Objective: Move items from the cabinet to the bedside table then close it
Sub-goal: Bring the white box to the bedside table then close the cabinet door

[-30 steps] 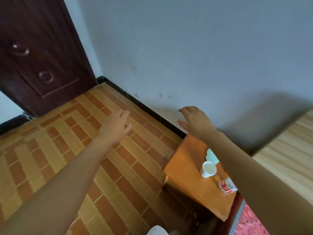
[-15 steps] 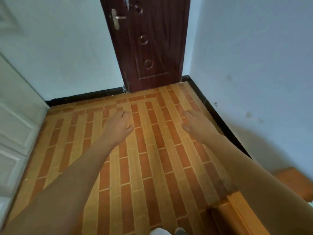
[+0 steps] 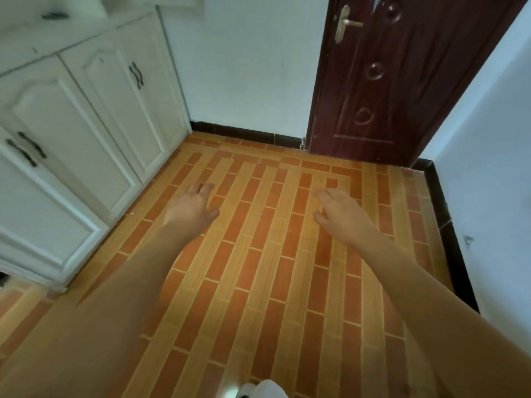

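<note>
Both the left hand (image 3: 191, 209) and right hand (image 3: 342, 215) hover empty with fingers loosely spread over the orange brick-pattern floor (image 3: 258, 282), while the cream panelled wooden cabinet (image 3: 86, 124) at the frame's left stands shut, its stiff doors probably best pulled by the dark curved metal handles (image 3: 136, 75).

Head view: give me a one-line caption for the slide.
Both hands, left and right, empty and open over the tiled floor, white cabinet with doors shut at left, dark door ahead.

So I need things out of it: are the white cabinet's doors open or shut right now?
Shut. The cabinet doors in view lie flush with the frame, dark handles facing out; both hands are empty.
</note>
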Demonstrator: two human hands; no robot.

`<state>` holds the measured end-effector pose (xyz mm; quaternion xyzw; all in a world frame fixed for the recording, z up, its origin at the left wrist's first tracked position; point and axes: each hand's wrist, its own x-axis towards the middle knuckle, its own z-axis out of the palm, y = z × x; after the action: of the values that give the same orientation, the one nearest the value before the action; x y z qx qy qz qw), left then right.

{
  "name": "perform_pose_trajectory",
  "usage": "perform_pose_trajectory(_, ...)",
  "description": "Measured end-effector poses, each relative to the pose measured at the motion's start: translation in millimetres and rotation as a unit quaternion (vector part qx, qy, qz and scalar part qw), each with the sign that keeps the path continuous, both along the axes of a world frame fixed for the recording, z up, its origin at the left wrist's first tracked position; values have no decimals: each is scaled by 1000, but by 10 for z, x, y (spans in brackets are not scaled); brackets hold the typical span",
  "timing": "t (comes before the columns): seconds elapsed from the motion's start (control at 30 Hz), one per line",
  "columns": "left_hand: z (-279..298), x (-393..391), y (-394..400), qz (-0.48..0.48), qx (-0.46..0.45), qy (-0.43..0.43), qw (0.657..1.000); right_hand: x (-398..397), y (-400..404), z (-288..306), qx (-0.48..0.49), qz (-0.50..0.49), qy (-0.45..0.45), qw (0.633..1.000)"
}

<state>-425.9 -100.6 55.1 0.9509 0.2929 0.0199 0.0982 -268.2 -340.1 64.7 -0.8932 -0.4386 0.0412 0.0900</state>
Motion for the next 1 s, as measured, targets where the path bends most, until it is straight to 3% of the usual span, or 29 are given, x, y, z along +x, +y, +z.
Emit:
perform_pose_trajectory(0.4,-171,194,549,39,16,4,999,484,870,-155,-18,72,-10,997)
perform_pose_trajectory(1.0,-201,1766,2999,2,30,26,999,2036,3424,-54,-25,91,-20,995)
